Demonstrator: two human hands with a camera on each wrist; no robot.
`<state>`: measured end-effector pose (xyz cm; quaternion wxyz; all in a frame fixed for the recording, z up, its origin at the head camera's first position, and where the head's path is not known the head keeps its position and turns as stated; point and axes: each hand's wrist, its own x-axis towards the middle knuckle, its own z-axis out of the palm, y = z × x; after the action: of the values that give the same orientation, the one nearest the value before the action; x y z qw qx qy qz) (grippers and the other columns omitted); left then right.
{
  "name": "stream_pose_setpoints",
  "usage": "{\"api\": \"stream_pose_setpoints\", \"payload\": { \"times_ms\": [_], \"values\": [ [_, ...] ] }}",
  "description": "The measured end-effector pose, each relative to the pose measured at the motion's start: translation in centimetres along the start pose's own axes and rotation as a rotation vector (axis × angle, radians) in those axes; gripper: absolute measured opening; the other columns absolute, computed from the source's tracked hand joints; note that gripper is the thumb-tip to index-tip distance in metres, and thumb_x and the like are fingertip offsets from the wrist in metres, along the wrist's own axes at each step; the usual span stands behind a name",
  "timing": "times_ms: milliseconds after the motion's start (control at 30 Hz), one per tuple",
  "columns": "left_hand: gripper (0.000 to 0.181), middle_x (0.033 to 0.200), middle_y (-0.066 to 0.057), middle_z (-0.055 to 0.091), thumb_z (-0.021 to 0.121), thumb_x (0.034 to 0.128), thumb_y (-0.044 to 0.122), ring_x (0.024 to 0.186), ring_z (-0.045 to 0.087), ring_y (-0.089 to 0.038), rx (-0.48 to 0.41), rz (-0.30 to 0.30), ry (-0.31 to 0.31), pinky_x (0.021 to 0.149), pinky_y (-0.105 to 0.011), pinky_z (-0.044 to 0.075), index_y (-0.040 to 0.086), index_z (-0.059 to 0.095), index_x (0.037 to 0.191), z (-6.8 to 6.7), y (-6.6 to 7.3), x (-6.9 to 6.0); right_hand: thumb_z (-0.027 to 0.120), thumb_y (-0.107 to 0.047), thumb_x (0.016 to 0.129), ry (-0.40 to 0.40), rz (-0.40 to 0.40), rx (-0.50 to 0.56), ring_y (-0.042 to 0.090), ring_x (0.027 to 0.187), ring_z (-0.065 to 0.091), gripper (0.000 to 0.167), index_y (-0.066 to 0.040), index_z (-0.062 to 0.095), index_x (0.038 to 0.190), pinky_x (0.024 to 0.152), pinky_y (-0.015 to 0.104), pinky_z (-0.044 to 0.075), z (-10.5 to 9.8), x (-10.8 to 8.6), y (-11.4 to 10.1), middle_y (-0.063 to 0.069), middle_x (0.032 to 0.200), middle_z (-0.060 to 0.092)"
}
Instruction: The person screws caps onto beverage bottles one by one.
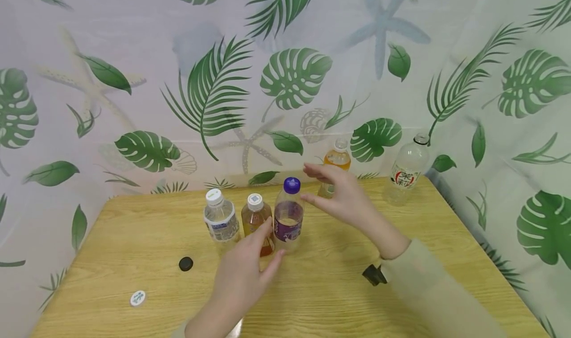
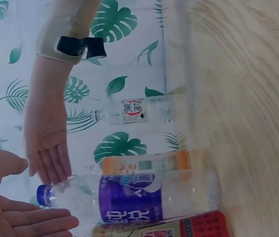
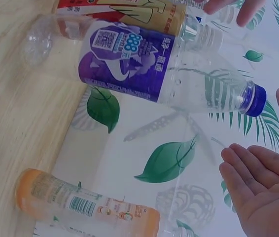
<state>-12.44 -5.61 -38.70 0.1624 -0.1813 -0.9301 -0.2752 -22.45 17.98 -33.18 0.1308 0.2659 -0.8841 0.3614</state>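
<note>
A clear bottle with a purple label (image 1: 288,224) and a blue-purple cap (image 1: 292,185) stands upright between the two hands. My right hand (image 1: 342,197) is held beside its cap, fingers loosely extended and holding nothing; the right wrist view shows a gap between this hand and the cap. Lower and to the left, my left hand (image 1: 243,271) reaches up with thumb and fingers spread, also gripping nothing. Behind its fingertips stands a bottle of brownish drink (image 1: 255,219) with a white cap, partly hidden. Left of that is a clear white-capped bottle (image 1: 221,223).
An orange-labelled bottle (image 1: 337,158) stands behind my right hand. At the back right corner is a clear uncapped bottle (image 1: 407,167). A black cap (image 1: 185,263) and a white cap (image 1: 138,298) lie on the wooden table (image 1: 111,249). Leaf-printed cloth (image 1: 290,80) hangs behind.
</note>
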Motion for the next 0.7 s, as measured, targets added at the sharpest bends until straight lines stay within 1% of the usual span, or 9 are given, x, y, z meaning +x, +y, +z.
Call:
{"api": "stream_pose_setpoints", "payload": {
  "times_ms": [133,167,200,300,400,500,567,600,700],
  "values": [
    [0.06,0.135,-0.011,0.074,0.076,0.0988,0.033,0.113,0.077,-0.029,0.014,0.0,0.03,0.089,-0.043,0.065,0.006,0.059,0.149,-1.0,-0.1,-0.1,0.087,-0.015,0.089,0.012,0.018,-0.037,0.041,0.122,0.071,0.064,0.006,0.06,0.144,0.106,0.05,0.058,-0.5,0.2,0.2,0.023,0.136,0.07],
    [0.06,0.133,-0.011,0.076,0.077,0.0983,0.033,0.11,0.078,-0.028,0.024,0.005,0.037,0.086,-0.042,0.066,0.006,0.059,0.148,-1.2,-0.2,-0.1,0.087,-0.016,0.089,0.013,0.029,-0.047,0.041,0.122,0.071,0.065,0.006,0.06,0.144,0.106,0.05,0.058,-0.7,0.2,0.3,0.023,0.137,0.07],
    [0.06,0.125,-0.009,0.078,0.077,0.0981,0.034,0.102,0.078,-0.026,0.031,0.007,0.04,0.08,-0.038,0.066,0.006,0.06,0.148,-1.5,-0.2,0.0,0.087,-0.016,0.089,0.012,0.042,-0.052,0.042,0.122,0.071,0.065,0.005,0.06,0.144,0.106,0.05,0.058,-0.8,0.2,0.4,0.023,0.137,0.07],
    [0.059,0.105,-0.006,0.079,0.079,0.0966,0.032,0.083,0.074,-0.019,0.064,0.015,0.051,0.065,-0.027,0.059,0.006,0.061,0.146,-2.3,-0.6,0.0,0.086,-0.016,0.09,0.009,0.079,-0.055,0.043,0.125,0.069,0.065,0.006,0.059,0.145,0.109,0.05,0.057,-1.2,0.4,0.8,0.024,0.139,0.069],
    [0.059,0.1,-0.005,0.078,0.081,0.0956,0.03,0.073,0.068,-0.015,0.088,0.016,0.068,0.055,-0.021,0.048,0.007,0.061,0.147,-3.1,-0.9,-0.1,0.086,-0.017,0.09,0.011,0.106,-0.059,0.043,0.128,0.067,0.066,0.005,0.058,0.146,0.111,0.051,0.055,-1.8,0.5,1.1,0.024,0.14,0.068],
    [0.059,0.117,-0.011,0.08,0.082,0.0947,0.028,0.074,0.072,-0.02,0.113,0.025,0.106,0.05,-0.019,0.046,0.006,0.061,0.146,-3.7,-1.4,-0.3,0.086,-0.019,0.091,0.012,0.122,-0.08,0.043,0.129,0.067,0.067,0.004,0.057,0.147,0.112,0.052,0.054,-2.3,0.6,1.4,0.024,0.141,0.067],
    [0.06,0.123,-0.012,0.079,0.082,0.0944,0.027,0.08,0.076,-0.024,0.126,0.026,0.13,0.05,-0.022,0.051,0.005,0.061,0.145,-4.0,-1.8,-0.4,0.085,-0.022,0.092,0.009,0.137,-0.1,0.042,0.13,0.066,0.068,0.003,0.056,0.149,0.113,0.052,0.053,-2.6,0.6,1.6,0.023,0.143,0.066],
    [0.06,0.124,-0.012,0.079,0.082,0.0944,0.027,0.082,0.077,-0.026,0.128,0.026,0.136,0.052,-0.025,0.054,0.004,0.061,0.145,-4.1,-2.0,-0.5,0.085,-0.023,0.093,0.008,0.145,-0.108,0.042,0.131,0.066,0.069,0.002,0.056,0.149,0.113,0.053,0.053,-2.8,0.7,1.6,0.022,0.144,0.066],
    [0.06,0.127,-0.011,0.078,0.082,0.0946,0.027,0.099,0.079,-0.03,0.139,0.021,0.147,0.066,-0.037,0.065,0.002,0.061,0.144,-4.3,-2.5,-0.7,0.084,-0.025,0.094,0.008,0.168,-0.131,0.042,0.132,0.065,0.069,0.002,0.055,0.15,0.114,0.054,0.052,-3.3,0.7,1.7,0.022,0.146,0.065]
  ]
}}
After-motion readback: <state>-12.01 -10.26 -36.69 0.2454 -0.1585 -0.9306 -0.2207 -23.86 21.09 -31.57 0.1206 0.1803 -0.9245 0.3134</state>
